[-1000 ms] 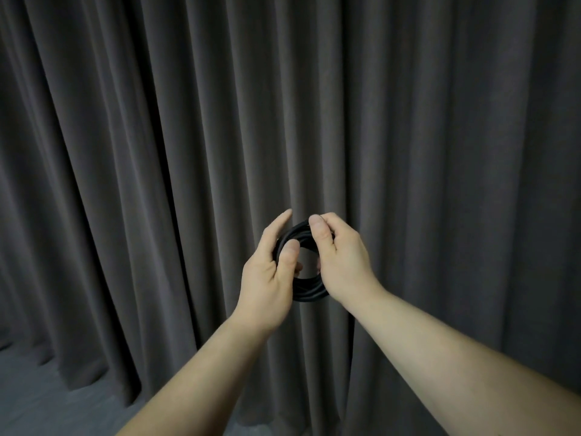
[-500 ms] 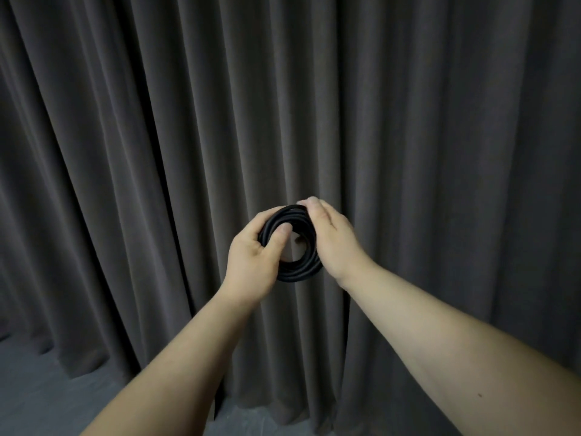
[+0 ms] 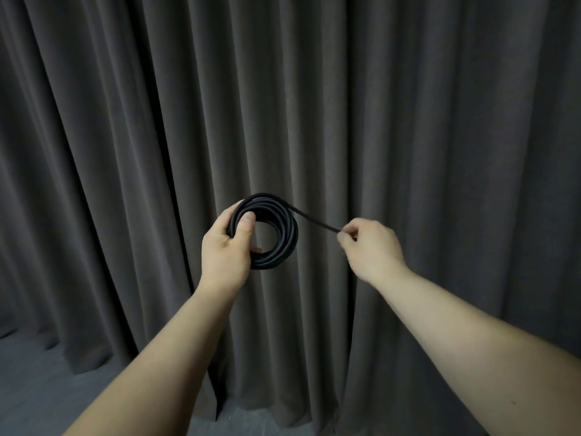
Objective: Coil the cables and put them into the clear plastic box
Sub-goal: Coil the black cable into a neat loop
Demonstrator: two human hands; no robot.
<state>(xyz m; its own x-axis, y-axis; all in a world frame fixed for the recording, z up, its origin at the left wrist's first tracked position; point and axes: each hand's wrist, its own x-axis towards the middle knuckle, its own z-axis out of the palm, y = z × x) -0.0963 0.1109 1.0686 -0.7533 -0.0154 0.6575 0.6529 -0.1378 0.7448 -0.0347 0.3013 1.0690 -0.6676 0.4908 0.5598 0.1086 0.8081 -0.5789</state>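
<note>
While the left hand (image 3: 224, 251) is gripping the springy black coil (image 3: 265, 231), the right hand (image 3: 371, 247) is pinching its seemingly light, limp tail end.

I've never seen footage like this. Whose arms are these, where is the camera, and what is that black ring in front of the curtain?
There is no machine here: these are a person's two bare arms, filmed by a wide-angle camera worn on the person's head, looking forward and down. That is why both arms reach in from the bottom edge.

The black ring is a coiled cable. The left hand grips the coil on its left side, thumb across the front of the loops. One loose end of cable runs off the top of the coil to the right, where the right hand pinches it between thumb and fingers, held apart from the coil.

Behind hangs a dark grey pleated curtain, reaching down to a grey floor. No table shows, and the clear plastic box meant for the cables is not in view.
</note>
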